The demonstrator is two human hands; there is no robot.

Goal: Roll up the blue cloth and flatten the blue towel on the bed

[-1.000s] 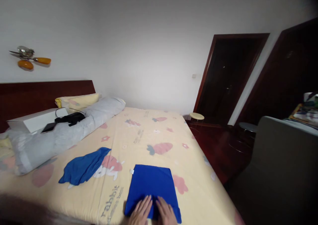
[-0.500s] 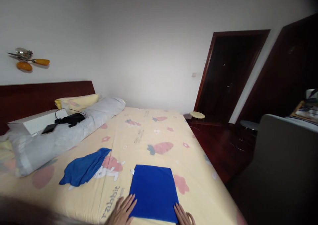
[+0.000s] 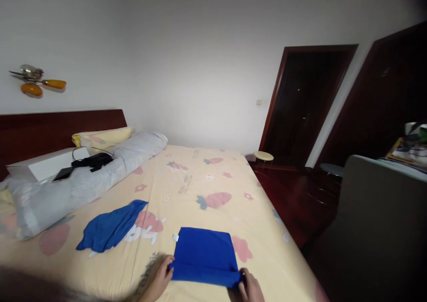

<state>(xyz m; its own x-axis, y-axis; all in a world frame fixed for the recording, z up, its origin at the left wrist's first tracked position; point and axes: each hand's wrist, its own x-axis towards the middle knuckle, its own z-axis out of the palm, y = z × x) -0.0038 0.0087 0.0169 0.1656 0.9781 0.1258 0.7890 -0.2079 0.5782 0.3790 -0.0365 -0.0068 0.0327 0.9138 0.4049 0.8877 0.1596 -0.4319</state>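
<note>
A folded blue cloth [image 3: 204, 254] lies on the yellow patterned bed sheet [image 3: 200, 191] near the bed's front edge. My left hand [image 3: 159, 277] grips the cloth's near left corner. My right hand [image 3: 251, 286] grips its near right corner. The near edge of the cloth is lifted and rolled up off the sheet between both hands. A small white tag [image 3: 175, 237] sticks out at the cloth's far left corner. A second blue cloth [image 3: 110, 227] lies crumpled to the left, apart from both hands.
A long grey bolster [image 3: 83, 182] with a black cable bundle [image 3: 92, 161] and a phone [image 3: 62, 174] runs along the headboard [image 3: 50, 128]. A white box [image 3: 43, 164] sits behind it. A grey chair back [image 3: 376, 222], round stools [image 3: 263, 156] and a dark doorway [image 3: 307, 102] stand right of the bed.
My hands slid from the middle of the cloth out to its near corners, closed on them, and lifted the near edge away from me.
</note>
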